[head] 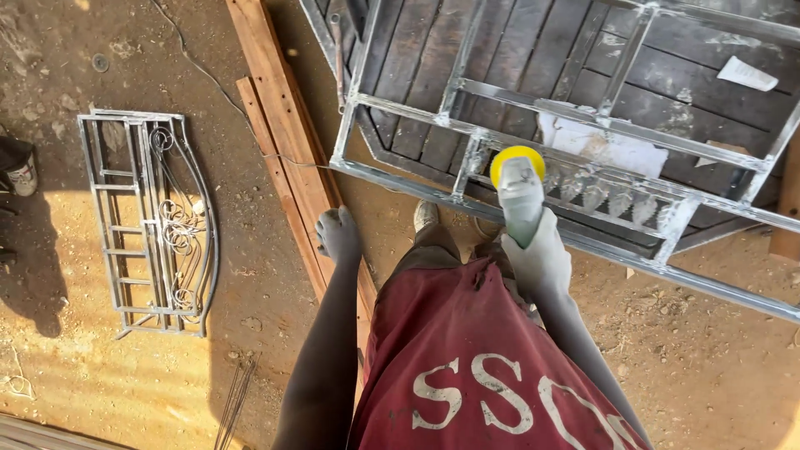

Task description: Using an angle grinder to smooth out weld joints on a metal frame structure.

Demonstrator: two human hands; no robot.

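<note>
Metal frame [583, 125]: grey, paint-streaked bars, lying flat just ahead of our right hand so we can work from above.
Right hand [542, 258]: clamped on a paint-caked spray can [518, 196], yellow top aimed down at the bars.
Left hand [337, 235]: loosely curled, holding nothing, hanging beside a wooden plank [283, 125].

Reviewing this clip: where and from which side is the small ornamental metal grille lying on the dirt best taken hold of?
Probably by one long straight side bar of the grille, coming down from above. It lies flat on the ground, its outer bars are exposed and thin enough to wrap fingers round; the scrollwork inside is awkward.
</note>
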